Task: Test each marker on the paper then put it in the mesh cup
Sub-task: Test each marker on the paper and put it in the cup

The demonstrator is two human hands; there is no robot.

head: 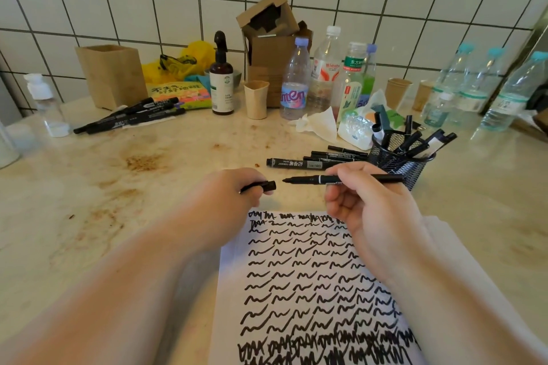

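The right hand (367,201) holds an uncapped black marker (341,179) level above the top edge of the paper (299,275), its fingers (336,195) curled round the barrel and pinching it near the white ring, the tip pointing toward the left hand (225,201). That hand's fingers are closed on the marker's cap (261,186), whose open end faces the tip with a small gap between them, so cap and marker are apart. The paper lies on the table (89,187) below both hands, covered with rows of black squiggles, densest along its near edge. Just beyond the right fingers lie several capped markers (314,160) side by side, and just past them, to the right, stands the black mesh cup (397,160) with a number of markers leaning in it. Far off to the left of the left fingers another bunch of black markers (130,115) lies on a white sheet. Along the tiled wall stand water bottles (295,80), a dark spray bottle (221,77), a paper cup (256,99) and cardboard boxes (268,27).
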